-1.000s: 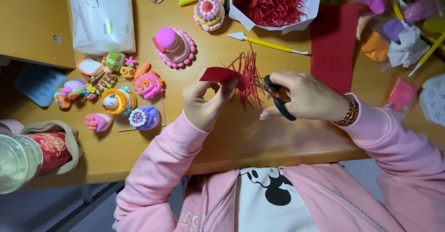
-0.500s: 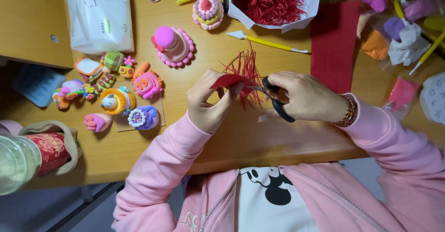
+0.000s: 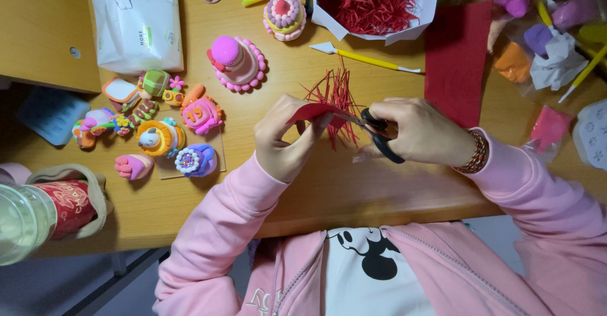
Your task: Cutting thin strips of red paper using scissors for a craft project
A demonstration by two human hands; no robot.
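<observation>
My left hand [image 3: 286, 140] pinches a small piece of red paper [image 3: 311, 110] above the wooden desk [image 3: 303, 183]. Thin red strips [image 3: 335, 98] fan out from the far side of that piece. My right hand [image 3: 422, 133] grips black-handled scissors [image 3: 379, 136], with the blades reaching left into the paper. A beaded bracelet sits on my right wrist. Both arms wear pink sleeves.
A white box of shredded red paper [image 3: 373, 0] and a yellow-handled tool [image 3: 367, 57] lie behind my hands. A red sheet [image 3: 456, 63] lies to the right, several clay figures [image 3: 164, 126] to the left, a wipes pack [image 3: 136, 19] far left, a bottle [image 3: 38, 215] near left.
My left hand has turned the red paper slightly and the scissors have shifted along it; both hands stay in the same spot over the desk.
</observation>
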